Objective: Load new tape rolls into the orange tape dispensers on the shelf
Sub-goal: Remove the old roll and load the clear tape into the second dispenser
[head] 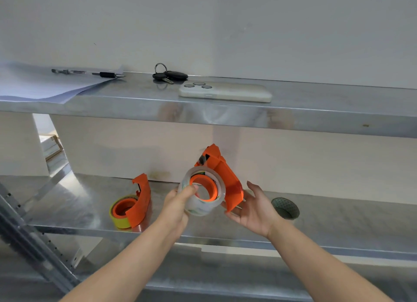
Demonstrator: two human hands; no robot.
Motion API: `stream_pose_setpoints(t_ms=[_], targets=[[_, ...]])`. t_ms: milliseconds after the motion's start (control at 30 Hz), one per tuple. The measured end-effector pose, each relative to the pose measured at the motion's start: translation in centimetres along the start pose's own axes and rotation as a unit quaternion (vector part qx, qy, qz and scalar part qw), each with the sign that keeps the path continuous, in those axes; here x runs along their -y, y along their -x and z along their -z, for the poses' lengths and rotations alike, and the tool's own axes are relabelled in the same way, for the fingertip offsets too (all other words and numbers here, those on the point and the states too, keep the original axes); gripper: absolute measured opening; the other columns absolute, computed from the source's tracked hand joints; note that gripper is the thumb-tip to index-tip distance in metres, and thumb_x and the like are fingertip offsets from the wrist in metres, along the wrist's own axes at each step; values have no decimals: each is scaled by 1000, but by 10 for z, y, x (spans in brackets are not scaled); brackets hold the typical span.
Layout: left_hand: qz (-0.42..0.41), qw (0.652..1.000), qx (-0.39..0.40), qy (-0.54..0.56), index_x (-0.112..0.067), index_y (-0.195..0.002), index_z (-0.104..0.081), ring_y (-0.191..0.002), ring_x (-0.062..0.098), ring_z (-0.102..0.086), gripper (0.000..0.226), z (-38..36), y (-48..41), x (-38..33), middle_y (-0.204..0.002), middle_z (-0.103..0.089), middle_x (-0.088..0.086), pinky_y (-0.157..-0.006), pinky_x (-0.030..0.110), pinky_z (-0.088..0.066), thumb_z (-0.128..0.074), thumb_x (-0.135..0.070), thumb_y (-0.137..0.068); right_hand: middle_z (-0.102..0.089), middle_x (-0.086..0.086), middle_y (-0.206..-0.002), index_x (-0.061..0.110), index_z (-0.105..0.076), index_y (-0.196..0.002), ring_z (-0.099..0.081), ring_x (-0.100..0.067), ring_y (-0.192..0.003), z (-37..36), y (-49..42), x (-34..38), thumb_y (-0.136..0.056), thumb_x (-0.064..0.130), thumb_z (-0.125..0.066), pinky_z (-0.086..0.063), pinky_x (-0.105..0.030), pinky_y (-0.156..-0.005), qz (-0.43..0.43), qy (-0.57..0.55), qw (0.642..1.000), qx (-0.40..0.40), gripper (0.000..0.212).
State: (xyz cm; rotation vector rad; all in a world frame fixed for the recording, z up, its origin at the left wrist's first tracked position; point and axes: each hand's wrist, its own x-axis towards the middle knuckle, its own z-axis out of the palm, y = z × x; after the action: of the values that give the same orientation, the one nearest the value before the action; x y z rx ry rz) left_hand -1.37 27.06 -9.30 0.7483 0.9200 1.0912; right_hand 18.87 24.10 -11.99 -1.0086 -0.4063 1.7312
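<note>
An orange tape dispenser (222, 177) is held up above the middle shelf (338, 213), with a clear tape roll (198, 205) sitting around its orange hub. My left hand (178, 205) grips the clear roll, thumb on the hub's rim. My right hand (252, 208) cups the dispenser's lower back edge with fingers spread and mostly straight. A second orange dispenser (138, 199) lies on the shelf to the left, with a yellow tape roll (119, 219) on its hub.
A round hole with a grey mesh insert (285, 208) is in the shelf right of my hands. On the upper shelf (338, 116) lie a phone (225, 92), keys (169, 75), a pen (88, 73) and papers (40, 84). A slotted metal upright (33, 245) runs at lower left.
</note>
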Motion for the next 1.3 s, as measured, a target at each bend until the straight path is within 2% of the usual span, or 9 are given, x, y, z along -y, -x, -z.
stream_pose_setpoints(t_ms=[133,233,333,633,900,1033,1100,1200,1300], targets=[[19,1000,12,9,-7,-99,-56,-82,21,-58,14,-2,-5,4,-85,-59,10,-80,36,-46,-58,-9,-85,-67,-8,-98,16,-58,-104,-66,-24,-94,-12,5,-6,-75,45,-60,-55,-34,-81,23,44,999,17,42],[36,999,15,25,-8,-85,-57,-74,20,-56,1,-4,-6,9,-78,-56,8,-73,33,-46,-56,-9,-86,-66,-7,-93,15,-61,-101,-65,-23,-92,-15,5,-13,-76,46,-62,-51,-38,-90,20,58,998,17,40],[57,998,8,37,-10,-82,-57,-71,20,-56,4,-4,-7,17,-75,-55,7,-70,33,-46,-57,-9,-86,-67,-6,-88,17,-61,-96,-67,-20,-82,-18,1,-23,-75,48,-61,-56,-35,-82,29,73,997,9,37],[102,993,26,45,-10,-85,-59,-74,21,-56,5,0,-8,31,-77,-59,8,-72,34,-46,-55,-11,-87,-72,-9,-86,15,-64,-96,-70,-22,-82,-9,-5,-41,-66,41,-71,-60,-36,-77,43,11,999,12,41],[160,981,21,-111,-17,-110,-57,-80,14,-55,29,18,-25,47,-91,-63,1,-60,23,-40,-59,-32,-86,-63,-14,-102,10,-54,-111,-61,-27,-91,-8,-18,-44,-84,27,-61,-54,-35,-79,36,53,996,-69,33],[122,967,-39,-219,-13,-129,-37,-101,27,-61,52,26,-35,54,-119,-56,12,-71,31,-52,-57,-39,-88,-63,-14,-99,7,-50,-115,-62,-29,-93,-4,-33,-56,-85,27,-60,-54,-39,-82,29,79,989,-121,37],[102,953,-40,-284,-13,-130,-33,-98,25,-60,52,29,-37,58,-121,-53,13,-69,30,-52,-51,-41,-91,-64,-14,-102,7,-49,-115,-63,-29,-94,-2,-41,-63,-86,28,-58,-55,-37,-78,25,96,986,-134,37],[84,924,-38,-372,-11,-132,-35,-108,29,-58,50,35,-45,65,-126,-55,16,-86,38,-52,-43,-42,-94,-66,-10,-103,12,-53,-110,-64,-24,-95,-2,-48,-68,-87,34,-55,-53,-30,-70,12,135,978,-156,32],[87,921,-46,-376,-9,-131,-36,-107,30,-57,47,39,-51,67,-122,-54,15,-84,39,-53,-41,-39,-95,-69,-1,-92,17,-61,-96,-65,-13,-84,-4,-50,-68,-86,39,-56,-49,-21,-58,-2,179,968,-174,24]])
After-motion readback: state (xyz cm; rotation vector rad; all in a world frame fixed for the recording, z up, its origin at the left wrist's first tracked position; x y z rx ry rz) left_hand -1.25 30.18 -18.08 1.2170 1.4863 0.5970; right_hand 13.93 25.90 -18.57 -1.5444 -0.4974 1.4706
